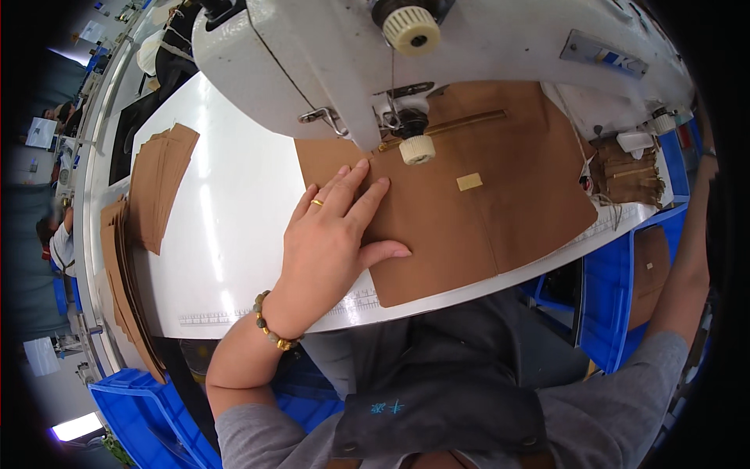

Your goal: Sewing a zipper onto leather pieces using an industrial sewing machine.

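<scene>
My left hand [332, 215] lies flat, fingers spread, on a brown fabric panel [437, 242], its fingertips just left of the presser foot area. The panel rests on the white sewing table under the sewing machine [500, 47]. It carries a zipper [461, 129] and a small yellowish label [469, 182]. A cream knob [417, 148] beside the needle partly covers the zipper's left end. My right forearm [691, 227] reaches up along the far right edge, towards the right end of the machine. The fingers of my right hand are hidden at the dark rim.
Stacks of brown fabric pieces [160, 187] lie on the table's left, some hanging over its edge. Gathered brown pieces [629, 172] sit at the right. Blue bins [613, 313] stand below the table, right and left. Other people work in the far left background.
</scene>
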The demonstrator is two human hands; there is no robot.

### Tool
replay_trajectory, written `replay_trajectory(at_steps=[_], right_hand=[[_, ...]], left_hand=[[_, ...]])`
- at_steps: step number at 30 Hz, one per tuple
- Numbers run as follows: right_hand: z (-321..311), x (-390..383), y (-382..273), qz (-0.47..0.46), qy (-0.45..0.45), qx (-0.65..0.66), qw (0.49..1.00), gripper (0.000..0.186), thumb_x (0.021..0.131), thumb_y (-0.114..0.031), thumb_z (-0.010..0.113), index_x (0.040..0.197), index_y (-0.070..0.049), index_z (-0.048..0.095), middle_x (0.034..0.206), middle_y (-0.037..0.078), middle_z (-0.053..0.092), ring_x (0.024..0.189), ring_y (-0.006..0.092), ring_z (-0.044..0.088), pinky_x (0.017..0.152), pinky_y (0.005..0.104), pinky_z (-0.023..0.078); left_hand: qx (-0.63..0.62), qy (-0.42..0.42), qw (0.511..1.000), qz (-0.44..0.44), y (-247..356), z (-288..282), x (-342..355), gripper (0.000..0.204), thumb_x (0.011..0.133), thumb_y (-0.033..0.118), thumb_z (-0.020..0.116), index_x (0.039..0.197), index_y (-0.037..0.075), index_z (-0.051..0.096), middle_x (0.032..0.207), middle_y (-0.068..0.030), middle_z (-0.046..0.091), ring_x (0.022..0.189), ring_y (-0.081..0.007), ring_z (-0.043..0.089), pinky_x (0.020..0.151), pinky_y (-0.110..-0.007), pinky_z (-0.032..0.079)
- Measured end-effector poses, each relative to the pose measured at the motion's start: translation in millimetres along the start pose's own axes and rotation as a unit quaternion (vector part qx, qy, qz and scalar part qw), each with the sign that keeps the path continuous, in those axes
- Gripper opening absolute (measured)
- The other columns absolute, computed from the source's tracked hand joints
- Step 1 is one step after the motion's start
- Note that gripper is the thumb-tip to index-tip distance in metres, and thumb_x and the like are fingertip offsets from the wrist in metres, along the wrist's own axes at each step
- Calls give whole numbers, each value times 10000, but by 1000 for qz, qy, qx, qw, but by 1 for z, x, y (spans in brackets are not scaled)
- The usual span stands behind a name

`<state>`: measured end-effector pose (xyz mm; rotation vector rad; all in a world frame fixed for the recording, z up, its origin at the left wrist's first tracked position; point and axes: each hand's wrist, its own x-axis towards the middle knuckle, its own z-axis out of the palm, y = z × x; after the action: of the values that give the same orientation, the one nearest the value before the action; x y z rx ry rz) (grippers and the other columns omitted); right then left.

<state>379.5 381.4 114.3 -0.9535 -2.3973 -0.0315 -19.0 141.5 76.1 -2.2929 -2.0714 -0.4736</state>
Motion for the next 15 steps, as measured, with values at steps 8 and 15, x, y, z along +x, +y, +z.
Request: replay_trajectory(at_steps=[8, 15], right_hand=[[-3, -2, 18, 5, 15, -13, 1000, 121, 926, -101, 737, 980, 7, 743, 982, 120, 725, 826, 286, 691, 717, 369, 552], [-33, 46, -79, -151, 175, -10, 973, 118, 923, -92, 732, 979, 11, 742, 998, 125, 726, 843, 291, 695, 729, 373, 556]], left_hand=[[-5, 21, 1000, -21, 0, 6, -2, 837, 784, 604, 774, 1357, 4, 664, 1454, -151, 634, 1377, -322, 580, 1138, -484, 451], [-3, 42, 999, 5, -5, 7, 1, 843, 740, 579, 832, 1324, -10, 682, 1408, -151, 667, 1329, -342, 612, 1121, -443, 476]])
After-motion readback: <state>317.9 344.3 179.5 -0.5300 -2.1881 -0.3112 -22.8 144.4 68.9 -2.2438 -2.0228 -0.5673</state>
